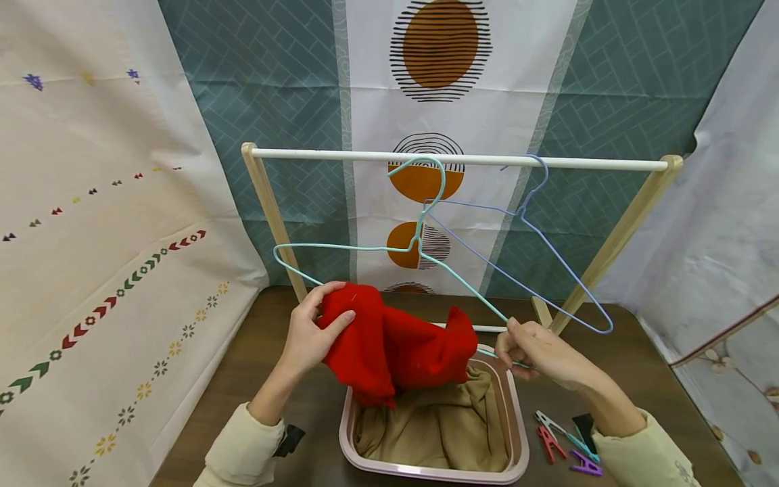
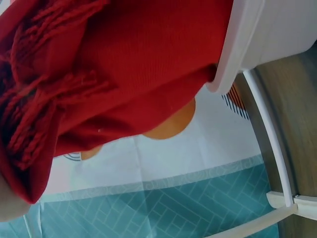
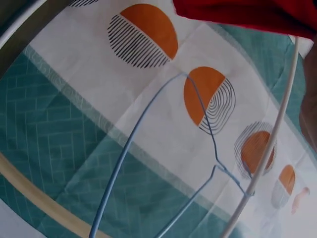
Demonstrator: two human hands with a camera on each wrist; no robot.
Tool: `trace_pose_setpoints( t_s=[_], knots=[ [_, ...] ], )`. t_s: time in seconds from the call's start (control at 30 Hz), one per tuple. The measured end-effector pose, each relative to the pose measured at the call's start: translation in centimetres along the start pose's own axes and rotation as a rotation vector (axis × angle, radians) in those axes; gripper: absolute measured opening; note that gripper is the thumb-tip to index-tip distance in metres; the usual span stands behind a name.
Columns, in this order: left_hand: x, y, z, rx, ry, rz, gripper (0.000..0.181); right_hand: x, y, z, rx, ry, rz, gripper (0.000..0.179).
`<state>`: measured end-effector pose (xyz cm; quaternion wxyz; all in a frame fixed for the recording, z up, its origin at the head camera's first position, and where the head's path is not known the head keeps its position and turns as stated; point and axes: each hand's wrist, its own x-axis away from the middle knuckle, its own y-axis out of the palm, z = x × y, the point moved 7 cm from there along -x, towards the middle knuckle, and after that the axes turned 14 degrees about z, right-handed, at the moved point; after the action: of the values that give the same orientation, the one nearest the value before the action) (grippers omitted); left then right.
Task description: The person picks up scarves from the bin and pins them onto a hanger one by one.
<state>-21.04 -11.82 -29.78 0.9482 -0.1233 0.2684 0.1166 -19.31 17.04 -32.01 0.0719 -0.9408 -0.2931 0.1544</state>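
Note:
My left hand (image 1: 306,338) grips a red scarf (image 1: 395,338), thumb on the near side. The left wrist view shows the scarf's twisted fringe (image 2: 37,106). The cloth lies across the lower part of a mint-green hanger (image 1: 353,248), over the basket. My right hand (image 1: 541,352) pinches the hanger near its right corner, fingers curled. The hanger's hook overlaps the white rod (image 1: 316,155) in the head view; I cannot tell whether they touch. A blue-violet hanger (image 1: 521,212) hangs from that rod on the right, with nothing on it.
Below the scarf stands a pink basket (image 1: 435,471) with folded brown cloth (image 1: 432,433) inside. Several clothespins lie right of it, among them a red one (image 1: 550,444) and a purple one (image 1: 585,465). Wooden legs (image 1: 621,237) carry the rod; patterned curtains hang behind.

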Motion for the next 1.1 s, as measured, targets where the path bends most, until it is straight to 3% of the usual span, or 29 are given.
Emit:
trace_pose_setpoints(
  t_s=[0.13, 0.27, 0.43, 0.57, 0.73, 0.93, 1.03, 1.1],
  knots=[
    [-0.2, -0.5, 0.3, -0.051, 0.064, -0.004, 0.040, 0.0, -0.2, 0.1, 0.025, -0.085, 0.097, 0.047],
    [-0.4, -1.0, 0.7, -0.108, 0.157, -0.002, 0.036, 0.1, -0.5, 0.1, 0.129, -0.118, 0.208, 0.045],
    [-0.5, -0.9, -0.3, 0.058, 0.145, -0.040, 0.027, 0.3, -1.1, 0.1, 0.382, -0.106, 0.371, 0.046],
    [-0.6, -0.8, -0.8, 0.196, 0.148, -0.020, 0.023, 0.2, -1.4, 0.4, 0.523, -0.066, 0.471, 0.045],
    [-0.6, -1.5, 0.3, 0.291, 0.203, 0.028, 0.016, 0.0, -1.9, 1.3, 0.550, -0.003, 0.523, 0.045],
    [-0.1, -3.9, 1.5, 0.324, 0.300, 0.097, 0.022, 0.3, -3.0, 1.7, 0.488, 0.031, 0.577, 0.048],
    [0.4, -4.9, 1.0, 0.323, 0.297, 0.101, 0.024, 0.4, -3.4, 1.4, 0.462, 0.004, 0.578, 0.048],
    [0.7, -5.5, 0.1, 0.294, 0.261, 0.098, 0.023, 0.4, -3.6, 1.1, 0.454, -0.026, 0.565, 0.048]
  ],
)
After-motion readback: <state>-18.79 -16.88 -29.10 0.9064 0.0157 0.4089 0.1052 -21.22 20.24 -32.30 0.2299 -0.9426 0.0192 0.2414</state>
